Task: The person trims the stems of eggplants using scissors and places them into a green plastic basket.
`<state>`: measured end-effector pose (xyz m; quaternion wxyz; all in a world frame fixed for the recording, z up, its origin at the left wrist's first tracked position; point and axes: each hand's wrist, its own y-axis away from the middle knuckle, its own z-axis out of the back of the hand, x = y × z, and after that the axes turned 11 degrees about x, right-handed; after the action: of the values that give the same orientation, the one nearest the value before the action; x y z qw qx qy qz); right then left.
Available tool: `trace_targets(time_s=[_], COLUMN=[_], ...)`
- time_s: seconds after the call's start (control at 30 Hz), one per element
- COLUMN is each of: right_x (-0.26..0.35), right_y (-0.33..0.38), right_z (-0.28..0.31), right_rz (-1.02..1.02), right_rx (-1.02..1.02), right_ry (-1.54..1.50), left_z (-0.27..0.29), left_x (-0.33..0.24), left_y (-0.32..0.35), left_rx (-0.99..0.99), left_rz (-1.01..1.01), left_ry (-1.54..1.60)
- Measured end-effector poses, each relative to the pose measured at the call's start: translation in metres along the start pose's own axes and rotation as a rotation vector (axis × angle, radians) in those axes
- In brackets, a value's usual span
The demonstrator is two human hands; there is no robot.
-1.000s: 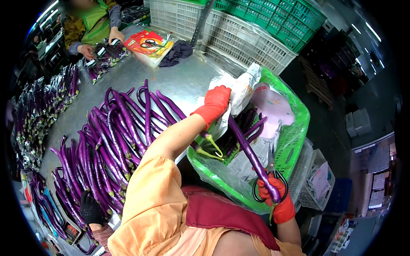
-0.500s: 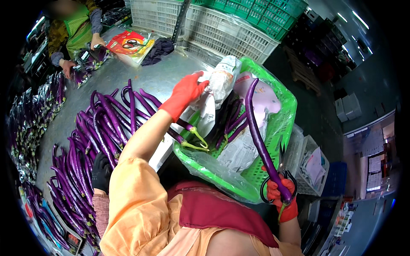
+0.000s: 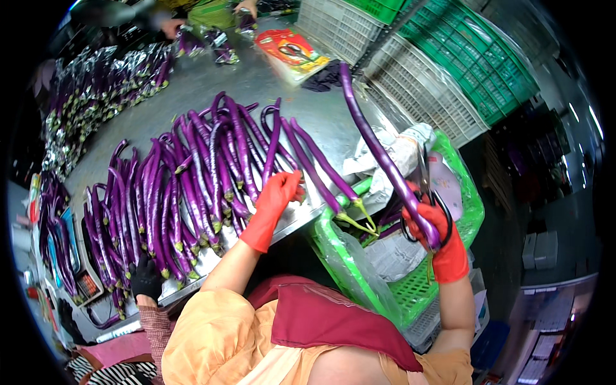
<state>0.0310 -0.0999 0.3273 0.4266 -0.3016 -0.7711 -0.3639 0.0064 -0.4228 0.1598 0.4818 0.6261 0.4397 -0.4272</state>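
Observation:
My right hand (image 3: 433, 228), in a red glove, grips a long purple eggplant (image 3: 378, 151) by its stem end, its far tip pointing up and away. Black-handled scissors (image 3: 441, 202) hang on the same hand, blades upward beside the eggplant. My left hand (image 3: 280, 196), also red-gloved, is at the table's near edge by the eggplant pile (image 3: 192, 179). Its fingers are loosely curled, with nothing visible in them. Two eggplants (image 3: 327, 163) lie to its right, green stems over the edge toward the green crate (image 3: 471, 234), which holds paper and more eggplants.
A co-worker's black-gloved hand (image 3: 146, 279) is by the pile's near left. Across the metal table (image 3: 256, 74), another person handles bagged eggplants (image 3: 221, 45). A red packet (image 3: 292, 48) and dark cloth (image 3: 324, 77) lie near stacked white crates (image 3: 430, 86) and green crates (image 3: 475, 58).
My left hand has left the crumpled paper by the crate and come back to the eggplant pile. My right hand has raised its eggplant and scissors farther from me. The view has turned left.

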Motion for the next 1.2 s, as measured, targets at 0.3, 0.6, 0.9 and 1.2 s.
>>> trace_targets(time_s=[0.3,0.6,0.9,1.2], right_x=[-0.033,-0.058,-0.051,-0.038], right_y=[-0.124,-0.111,-0.025,0.096], right_z=[-0.035,-0.056,-0.071,-0.033], right_rz=[-0.112,0.022,0.113,-0.102], right_rx=[0.001,-0.026,-0.089,0.060], right_ry=[1.441,1.034,0.442,0.677], left_z=[-0.038,-0.062,-0.056,-0.107], left_x=[0.024,0.004,-0.044,-0.118], left_y=[-0.054,-0.066,-0.022,-0.027], left_rx=[0.181,0.120,0.704,1.131], left_rz=[0.258,0.221,-0.017,-0.202], left_ry=[0.682,0.985,1.110,1.175])
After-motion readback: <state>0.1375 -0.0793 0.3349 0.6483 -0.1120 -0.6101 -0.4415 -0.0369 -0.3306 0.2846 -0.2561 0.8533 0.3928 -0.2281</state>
